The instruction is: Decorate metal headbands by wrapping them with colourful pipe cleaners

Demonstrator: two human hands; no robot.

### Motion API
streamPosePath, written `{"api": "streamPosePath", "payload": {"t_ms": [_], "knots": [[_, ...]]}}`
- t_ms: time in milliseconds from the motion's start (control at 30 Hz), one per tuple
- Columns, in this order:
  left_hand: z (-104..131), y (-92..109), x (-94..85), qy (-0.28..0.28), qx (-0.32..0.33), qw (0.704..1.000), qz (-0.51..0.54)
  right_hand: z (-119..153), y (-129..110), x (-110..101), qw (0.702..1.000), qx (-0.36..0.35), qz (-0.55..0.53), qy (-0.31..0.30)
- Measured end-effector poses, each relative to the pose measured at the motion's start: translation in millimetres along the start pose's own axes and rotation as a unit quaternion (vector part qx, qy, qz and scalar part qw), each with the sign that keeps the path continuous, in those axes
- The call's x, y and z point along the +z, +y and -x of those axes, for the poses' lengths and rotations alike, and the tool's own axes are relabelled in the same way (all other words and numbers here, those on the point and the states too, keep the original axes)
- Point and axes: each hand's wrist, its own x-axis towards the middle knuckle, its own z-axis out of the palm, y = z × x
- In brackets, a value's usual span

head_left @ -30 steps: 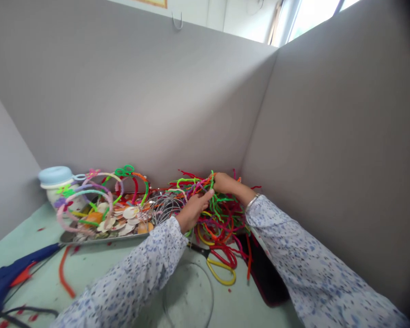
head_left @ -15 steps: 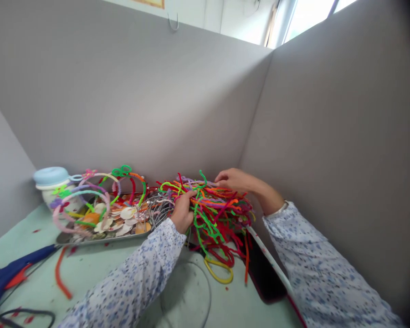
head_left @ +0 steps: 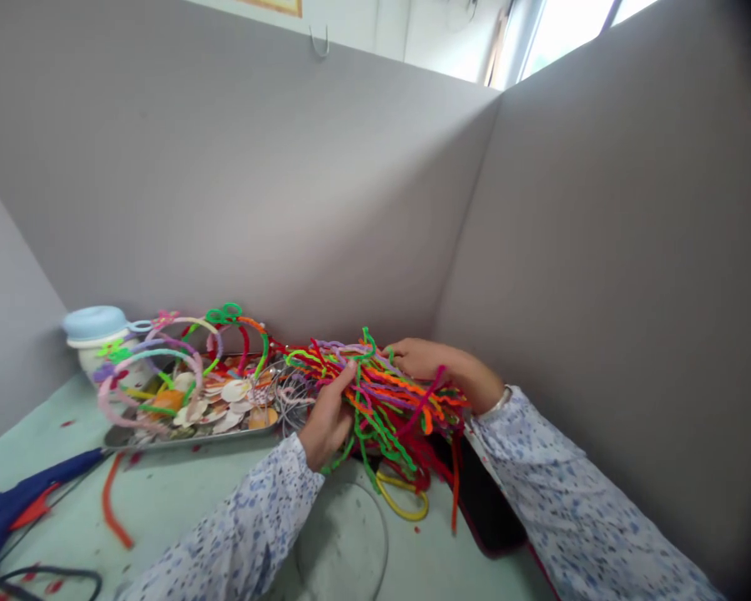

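Observation:
A tangled pile of fuzzy pipe cleaners point(head_left: 388, 401), red, orange, green and purple, lies at the centre of the table. My left hand point(head_left: 330, 419) is closed round the pile's left side, the thumb on top. From behind, at the pile's upper right, my right hand point(head_left: 418, 359) reaches in; its fingertips are partly hidden among the strands, so its grip is unclear. Thin grey wires point(head_left: 291, 386) lie just left of the pile. A yellow loop point(head_left: 406, 511) sticks out at its front.
Left, a metal tray point(head_left: 213, 440) holds discs and fuzzy decorated headbands point(head_left: 194, 321). Behind it stands a jar with a blue lid point(head_left: 95, 324). Blue-handled scissors point(head_left: 31, 492) lie front left, a black phone point(head_left: 491, 517) at right. Grey partitions point(head_left: 288, 184) rise behind.
My left hand has moved slightly down and left. My right hand has come down into the back of the pile, and the strands between the hands have shifted lower.

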Motion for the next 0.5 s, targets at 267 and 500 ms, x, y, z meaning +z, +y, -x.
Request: {"api": "streamPosePath", "payload": {"t_ms": [267,500], "knots": [[0,1,-5.0,0.027,-0.047,0.998,-0.016,14,-33,15,0.992,-0.108,0.008,-0.066],[8,4,-10.7,0.038,-0.062,0.997,-0.010,13,38,-1,0.995,0.077,0.059,-0.023]]}}
